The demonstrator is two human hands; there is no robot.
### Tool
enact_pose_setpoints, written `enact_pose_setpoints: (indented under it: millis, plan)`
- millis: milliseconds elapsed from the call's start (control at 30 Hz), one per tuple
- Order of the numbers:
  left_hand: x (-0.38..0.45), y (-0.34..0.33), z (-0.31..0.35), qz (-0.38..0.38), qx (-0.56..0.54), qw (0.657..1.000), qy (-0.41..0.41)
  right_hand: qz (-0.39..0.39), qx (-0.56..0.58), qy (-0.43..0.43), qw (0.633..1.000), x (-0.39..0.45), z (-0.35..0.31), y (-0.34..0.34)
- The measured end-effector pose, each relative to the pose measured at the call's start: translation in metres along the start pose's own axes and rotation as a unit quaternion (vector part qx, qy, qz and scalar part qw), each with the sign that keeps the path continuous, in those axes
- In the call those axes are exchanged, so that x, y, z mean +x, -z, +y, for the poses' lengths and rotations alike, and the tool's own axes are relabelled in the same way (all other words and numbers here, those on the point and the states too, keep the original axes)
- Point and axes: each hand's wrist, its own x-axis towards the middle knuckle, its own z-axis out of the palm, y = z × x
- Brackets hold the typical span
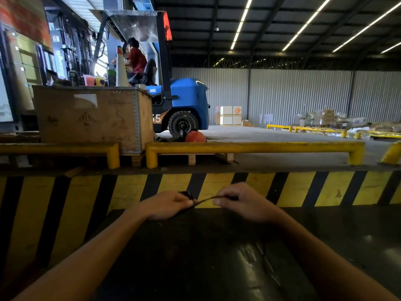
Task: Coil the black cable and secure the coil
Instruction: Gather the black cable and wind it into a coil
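My left hand (167, 205) is closed around a small coil of black cable (187, 194), of which only a dark loop shows above the fingers. A thin black strand (205, 201) runs tight from that coil to my right hand (243, 203), which pinches its end between thumb and fingers. Both hands hover close together over the far edge of a dark, glossy work surface (217, 246). Most of the coil is hidden inside my left fist.
A yellow-and-black striped dock edge (303, 187) runs behind the hands, with yellow guard rails (249, 147) above it. Beyond stand a wooden crate (91, 118) and a blue forklift (186, 101) with a person seated in it. Stacked boxes (231, 115) sit by the back wall.
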Motion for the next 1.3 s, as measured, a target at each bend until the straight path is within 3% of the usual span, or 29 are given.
enact_pose_setpoints:
  millis: [100,233,333,400,533,567,633,700,800,833,900,1000,1100,1167,1233,1300]
  plan:
    - [-0.009,-0.002,0.002,-0.109,-0.160,0.981,0.032,0.088,-0.024,-0.015,0.996,0.007,0.012,0.021]
    - [-0.015,0.005,0.008,-0.204,-0.466,0.860,-0.022,0.167,0.004,-0.072,0.983,0.015,0.034,0.002]
    - [-0.014,0.007,0.023,-0.266,-0.599,0.744,-0.127,0.118,0.080,-0.124,0.982,0.013,0.035,-0.041]
    - [-0.009,0.010,0.037,-0.222,-0.651,0.704,-0.180,0.061,0.111,-0.113,0.986,0.011,0.023,-0.077]
    - [0.001,0.019,0.047,0.047,-0.662,0.733,-0.147,-0.151,0.127,-0.139,0.970,0.007,-0.008,-0.122]
    - [0.002,0.020,0.043,0.094,-0.625,0.763,-0.137,-0.183,0.105,-0.129,0.969,0.006,-0.010,-0.121]
    - [0.002,0.018,0.026,0.160,-0.461,0.864,-0.126,-0.188,0.066,-0.111,0.974,0.005,-0.010,-0.104]
    - [0.001,0.015,0.003,0.157,-0.270,0.945,-0.096,-0.144,0.007,-0.075,0.987,0.006,-0.006,-0.074]
    - [-0.001,0.008,-0.015,0.045,-0.088,0.995,-0.010,-0.059,-0.076,-0.043,0.994,0.013,0.007,-0.022]
    - [-0.004,0.006,-0.015,-0.012,-0.088,0.996,0.015,-0.025,-0.096,-0.036,0.994,0.017,0.011,-0.007]
    - [-0.009,0.004,-0.009,-0.126,-0.195,0.972,0.026,0.054,-0.113,-0.029,0.992,0.025,0.022,0.013]
    - [-0.008,-0.002,-0.003,-0.214,-0.433,0.875,-0.042,0.144,-0.085,-0.053,0.984,0.032,0.036,0.010]
    - [-0.002,0.001,0.012,-0.246,-0.606,0.743,-0.144,0.123,0.037,-0.088,0.988,0.029,0.036,-0.029]
    - [0.006,0.006,0.022,-0.200,-0.668,0.689,-0.199,0.057,0.086,-0.115,0.988,0.023,0.030,-0.065]
    - [0.014,0.012,0.029,-0.068,-0.666,0.712,-0.210,-0.042,0.108,-0.141,0.983,0.021,0.018,-0.096]
    - [0.020,0.013,0.028,0.074,-0.581,0.791,-0.176,-0.161,0.082,-0.149,0.972,0.020,0.010,-0.111]
